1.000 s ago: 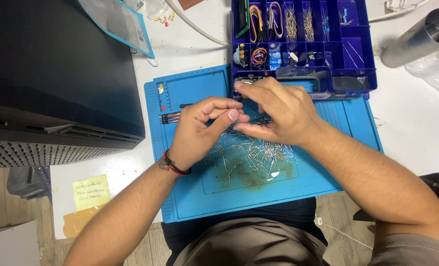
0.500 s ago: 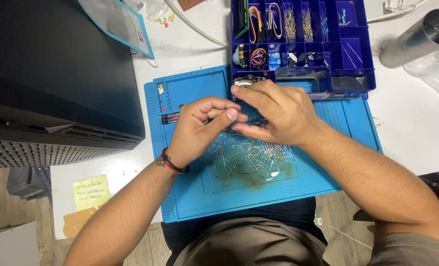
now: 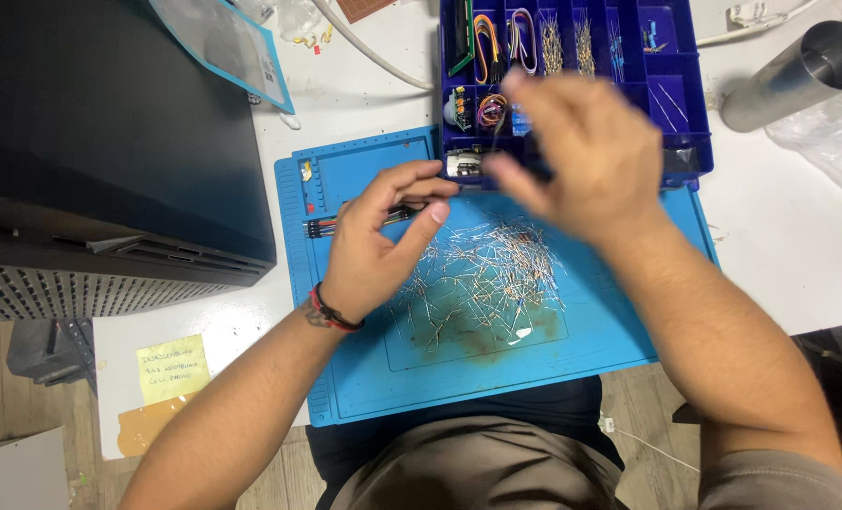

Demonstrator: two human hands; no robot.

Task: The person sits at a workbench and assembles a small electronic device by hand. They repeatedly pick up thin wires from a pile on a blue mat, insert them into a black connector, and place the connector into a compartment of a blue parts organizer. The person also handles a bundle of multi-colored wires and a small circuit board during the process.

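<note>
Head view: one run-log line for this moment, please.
left hand: pinching thin wires | right hand: blurred, over blue organizer box | loose component pile on blue mat

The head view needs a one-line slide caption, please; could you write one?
Left hand pinches a thin component over a blue work mat strewn with wire-leaded parts; right hand blurs above a compartment box.
</note>
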